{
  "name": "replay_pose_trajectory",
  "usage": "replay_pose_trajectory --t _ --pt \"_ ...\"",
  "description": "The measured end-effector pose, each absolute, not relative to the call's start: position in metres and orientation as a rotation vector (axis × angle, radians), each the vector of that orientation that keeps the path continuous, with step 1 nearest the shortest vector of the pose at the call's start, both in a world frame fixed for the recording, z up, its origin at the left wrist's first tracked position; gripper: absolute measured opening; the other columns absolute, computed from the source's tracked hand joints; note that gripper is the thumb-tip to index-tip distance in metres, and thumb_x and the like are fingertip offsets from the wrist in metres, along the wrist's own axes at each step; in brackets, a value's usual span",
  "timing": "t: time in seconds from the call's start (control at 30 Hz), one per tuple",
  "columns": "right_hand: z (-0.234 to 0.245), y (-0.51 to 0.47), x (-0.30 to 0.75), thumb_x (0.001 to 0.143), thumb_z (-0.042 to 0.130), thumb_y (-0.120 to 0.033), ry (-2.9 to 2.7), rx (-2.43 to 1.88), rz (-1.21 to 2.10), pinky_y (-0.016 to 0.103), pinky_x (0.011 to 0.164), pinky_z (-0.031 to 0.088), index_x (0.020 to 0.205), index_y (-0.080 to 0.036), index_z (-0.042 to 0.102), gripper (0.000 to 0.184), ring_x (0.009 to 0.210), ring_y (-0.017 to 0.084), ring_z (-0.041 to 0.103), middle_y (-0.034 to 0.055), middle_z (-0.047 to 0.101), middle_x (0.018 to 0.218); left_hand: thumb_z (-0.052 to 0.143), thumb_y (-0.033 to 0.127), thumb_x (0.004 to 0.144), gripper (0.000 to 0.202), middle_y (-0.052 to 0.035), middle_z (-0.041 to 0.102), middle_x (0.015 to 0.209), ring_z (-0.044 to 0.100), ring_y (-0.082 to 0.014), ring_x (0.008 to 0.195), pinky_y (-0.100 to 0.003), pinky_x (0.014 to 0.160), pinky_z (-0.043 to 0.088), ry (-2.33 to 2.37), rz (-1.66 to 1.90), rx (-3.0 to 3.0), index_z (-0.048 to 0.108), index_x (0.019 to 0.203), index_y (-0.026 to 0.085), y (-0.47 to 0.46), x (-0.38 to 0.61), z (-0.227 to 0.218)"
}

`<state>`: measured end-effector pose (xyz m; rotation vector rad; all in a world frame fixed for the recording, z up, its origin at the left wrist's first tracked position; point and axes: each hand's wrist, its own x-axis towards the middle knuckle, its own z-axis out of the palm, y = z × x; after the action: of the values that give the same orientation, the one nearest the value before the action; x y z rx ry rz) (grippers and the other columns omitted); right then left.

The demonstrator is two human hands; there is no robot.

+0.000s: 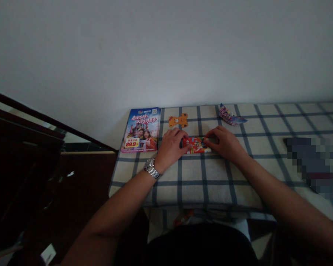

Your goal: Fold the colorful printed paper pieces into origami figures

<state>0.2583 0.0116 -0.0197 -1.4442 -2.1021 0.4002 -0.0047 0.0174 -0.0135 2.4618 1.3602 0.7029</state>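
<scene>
our left hand (170, 147) grips red packet (197, 145) left end | our right hand (224, 142) grips right end | packet flat on tablecloth (238, 173)

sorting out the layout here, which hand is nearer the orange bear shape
Left. The left hand lies just below the orange bear shape, on the left end of the red packet; the right hand is farther off, to its lower right.

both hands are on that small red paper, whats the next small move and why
Probably slide both hands outward to smooth the red paper: the left hand and right hand each press one end of it against the checked tablecloth, and it lies unlifted.
</scene>
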Motion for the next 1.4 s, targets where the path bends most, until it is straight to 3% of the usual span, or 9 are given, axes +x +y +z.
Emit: replay_pose_trajectory --t 0.47,1.1,1.4 --pt "-0.020 0.011 0.259 0.094 0.072 -0.033 -2.116 -1.441 0.398 0.037 0.077 0.052 0.097 -0.021 0.070 0.012 0.085 0.023 0.066 0.0068 0.065 0.098 0.076 0.035 0.095 0.025 -0.0050 0.062 0.115 0.057 -0.0265 0.110 -0.044 0.099 0.049 1.352 0.673 2.493 0.068 0.118 0.027 0.015 -0.004 -0.013" --pt "-0.010 0.003 0.253 0.099 0.066 -0.035 -2.212 -1.510 0.288 0.035 0.069 0.050 0.098 -0.022 0.074 0.015 0.077 0.021 0.064 0.0083 0.066 0.103 0.074 0.036 0.097 0.019 -0.0058 0.062 0.116 0.057 -0.0264 0.110 -0.043 0.097 0.049 1.350 0.663 2.527 0.071 0.111 0.025 0.015 -0.003 -0.011" --pt "-0.009 0.001 0.252 0.099 0.066 -0.034 -2.199 -1.517 0.303 0.035 0.069 0.050 0.109 -0.022 0.074 0.018 0.078 0.021 0.066 0.0076 0.067 0.104 0.075 0.034 0.096 0.019 -0.0051 0.064 0.118 0.057 -0.0268 0.111 -0.044 0.098 0.049 1.346 0.666 2.538 0.071 0.111 0.024 0.015 -0.002 -0.010"
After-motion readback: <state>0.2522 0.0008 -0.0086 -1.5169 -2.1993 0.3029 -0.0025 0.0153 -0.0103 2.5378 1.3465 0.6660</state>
